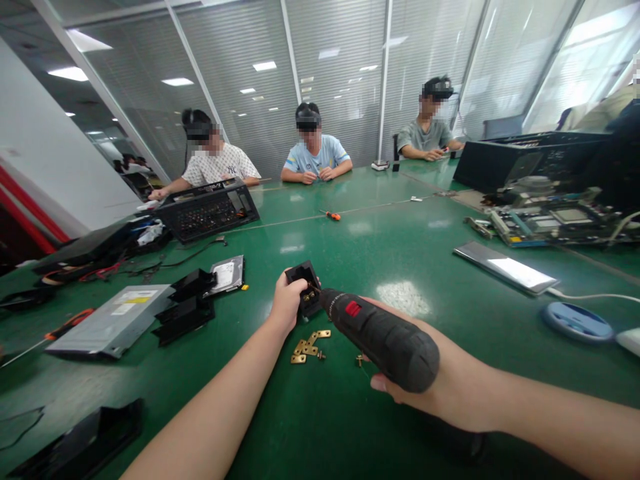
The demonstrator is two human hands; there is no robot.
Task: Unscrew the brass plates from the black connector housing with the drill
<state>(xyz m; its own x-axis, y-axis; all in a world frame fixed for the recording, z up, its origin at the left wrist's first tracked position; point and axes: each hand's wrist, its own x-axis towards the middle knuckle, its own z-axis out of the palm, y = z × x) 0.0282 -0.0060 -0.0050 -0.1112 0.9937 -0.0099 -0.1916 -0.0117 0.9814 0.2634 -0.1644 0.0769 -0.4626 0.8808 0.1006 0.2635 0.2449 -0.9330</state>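
The left hand (289, 299) is closed around a black plastic housing (303, 269), held above the desk (273, 233), while the right hand (453, 377) wraps a power drill (380, 337), its grip partly hidden, with the tip inside the housing. Because only fingers brace the housing, a tilted drill could slip off and jab the left thumb (299, 285). Brass plates (310, 345) and a loose screw (321, 356) lie just below, liable to be knocked; a hard drive (227, 275) and black plastic shells (185, 313) crowd the left side.
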